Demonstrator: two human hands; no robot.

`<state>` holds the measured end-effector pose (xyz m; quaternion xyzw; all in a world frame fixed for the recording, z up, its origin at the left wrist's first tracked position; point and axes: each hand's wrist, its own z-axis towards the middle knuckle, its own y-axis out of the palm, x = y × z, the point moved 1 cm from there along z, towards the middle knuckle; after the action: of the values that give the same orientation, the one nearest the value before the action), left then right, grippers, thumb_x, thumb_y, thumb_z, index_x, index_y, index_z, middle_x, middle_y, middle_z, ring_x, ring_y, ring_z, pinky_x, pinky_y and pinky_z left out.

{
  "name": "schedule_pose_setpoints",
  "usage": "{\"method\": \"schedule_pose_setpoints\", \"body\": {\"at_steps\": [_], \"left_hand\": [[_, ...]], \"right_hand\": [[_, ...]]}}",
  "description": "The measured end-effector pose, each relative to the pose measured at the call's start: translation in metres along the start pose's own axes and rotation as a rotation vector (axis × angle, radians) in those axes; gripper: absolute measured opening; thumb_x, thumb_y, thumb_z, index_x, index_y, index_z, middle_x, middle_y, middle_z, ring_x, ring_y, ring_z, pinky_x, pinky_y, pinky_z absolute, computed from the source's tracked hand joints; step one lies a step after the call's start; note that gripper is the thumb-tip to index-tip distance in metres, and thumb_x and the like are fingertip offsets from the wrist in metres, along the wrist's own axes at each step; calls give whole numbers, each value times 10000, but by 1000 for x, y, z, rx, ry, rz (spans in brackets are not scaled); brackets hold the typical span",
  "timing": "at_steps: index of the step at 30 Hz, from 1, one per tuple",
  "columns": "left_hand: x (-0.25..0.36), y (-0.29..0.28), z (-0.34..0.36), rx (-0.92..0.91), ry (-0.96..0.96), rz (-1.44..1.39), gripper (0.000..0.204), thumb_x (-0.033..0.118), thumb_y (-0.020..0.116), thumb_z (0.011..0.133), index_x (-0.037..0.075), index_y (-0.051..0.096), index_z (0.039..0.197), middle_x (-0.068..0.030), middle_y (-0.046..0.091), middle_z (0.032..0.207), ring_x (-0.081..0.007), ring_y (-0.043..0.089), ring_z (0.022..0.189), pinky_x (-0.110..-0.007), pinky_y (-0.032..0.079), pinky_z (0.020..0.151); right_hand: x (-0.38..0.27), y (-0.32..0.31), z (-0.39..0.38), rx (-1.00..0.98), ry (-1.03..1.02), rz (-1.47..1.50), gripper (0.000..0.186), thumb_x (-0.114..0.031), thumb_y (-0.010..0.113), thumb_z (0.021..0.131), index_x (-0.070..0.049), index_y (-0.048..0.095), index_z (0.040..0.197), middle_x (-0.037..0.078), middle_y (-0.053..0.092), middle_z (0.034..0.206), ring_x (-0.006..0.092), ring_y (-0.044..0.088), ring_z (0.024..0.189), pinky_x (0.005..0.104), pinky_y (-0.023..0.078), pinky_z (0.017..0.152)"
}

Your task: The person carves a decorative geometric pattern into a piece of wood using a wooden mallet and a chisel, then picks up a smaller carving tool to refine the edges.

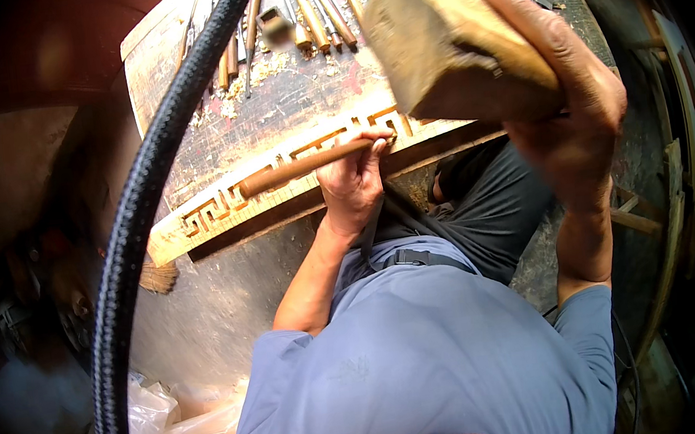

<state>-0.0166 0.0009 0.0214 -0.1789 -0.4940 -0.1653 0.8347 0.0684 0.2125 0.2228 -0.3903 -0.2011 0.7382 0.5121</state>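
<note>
A light wooden board [170,240] with an angular fretwork pattern cut into it lies along the near edge of the workbench. Closed around a carving chisel [279,174] with a round wooden handle, my left hand [352,191] rests over the board. The handle slants out to the left, and the tip sits by the carved pattern on the right, mostly hidden by my fingers. Raised to the right, my right hand [576,91] grips a chunky wooden block [456,44], worn and notched on its side. The block is well apart from the chisel.
Several wooden-handled chisels [310,17] lie at the back of the scarred workbench [188,149], among wood shavings [245,84]. A black braided cable [136,184] crosses the left of the view. Plastic bags [162,423] and a brush [158,276] are at lower left; timber pieces [668,243] stand at right.
</note>
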Motion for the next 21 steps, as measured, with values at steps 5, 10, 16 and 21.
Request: {"method": "schedule_pose_setpoints", "body": {"at_steps": [5,10,16,21], "left_hand": [[-7,-6,-20,22,60,411,134,-24,807,995,20,732,1097,-94,743,820,-228,689,684,-351,569,692],[-16,-2,-27,67,217,403,238,99,817,959,25,757,1178,-154,757,954,-348,734,879,-467,559,837],[-25,2,-48,-9,132,181,337,4,724,982,-1,722,1319,-203,754,1214,-385,728,1103,-491,568,984],[-14,5,-38,37,191,294,268,48,728,1008,5,727,1273,-191,759,1118,-386,731,1016,-495,573,922]], "right_hand": [[-25,3,19,-47,-102,-64,661,-88,894,749,-94,770,1398,152,806,1196,316,803,1062,395,644,923],[-44,8,29,-19,-235,-108,595,-248,805,748,-183,821,1339,91,752,1012,256,756,836,369,621,754],[-54,21,31,87,-380,-106,548,-321,746,760,-242,823,1296,31,676,961,182,685,762,320,576,670],[-44,33,23,21,-503,-330,481,-349,740,789,-252,800,1257,-1,646,933,162,671,812,307,561,686]]}}
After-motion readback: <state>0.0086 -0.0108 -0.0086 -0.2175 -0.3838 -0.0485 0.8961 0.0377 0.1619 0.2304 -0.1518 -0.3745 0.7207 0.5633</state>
